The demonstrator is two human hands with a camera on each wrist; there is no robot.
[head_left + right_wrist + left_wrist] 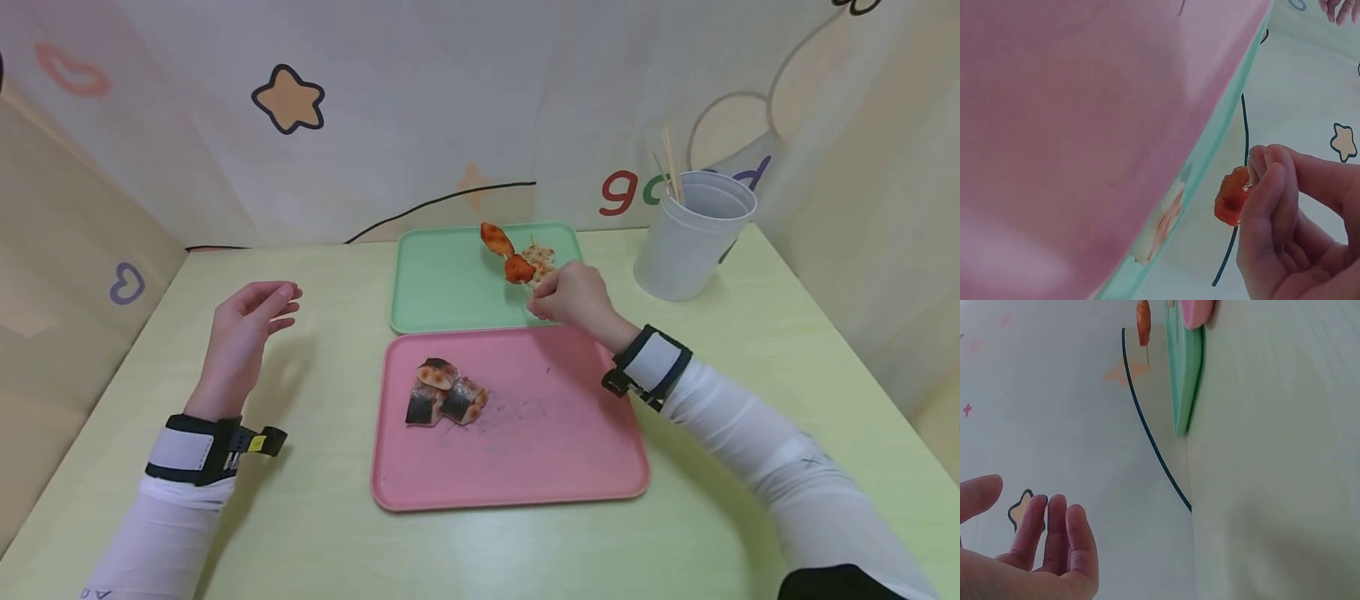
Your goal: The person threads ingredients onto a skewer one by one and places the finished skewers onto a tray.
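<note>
My right hand [579, 298] is over the front right of the green tray [442, 279], pinching the lower end of a skewer [519, 269] between thumb and fingertips. Two orange-red chunks of food are threaded on it, and it tilts up to the left. In the right wrist view the fingers partly cover the lower chunk [1231, 197]. Behind the skewer, a pale, browned piece of food [540, 258] lies on the green tray. My left hand [238, 337] hovers over the table left of the trays, fingers loosely bent, holding nothing.
A pink tray [540, 450] stands in front of the green one, bearing several dark-skinned, browned food pieces [446, 392] at its left. At the back right is a white cup [678, 250] with thin wooden sticks [672, 167]. A printed curtain [420, 108] hangs behind the table.
</note>
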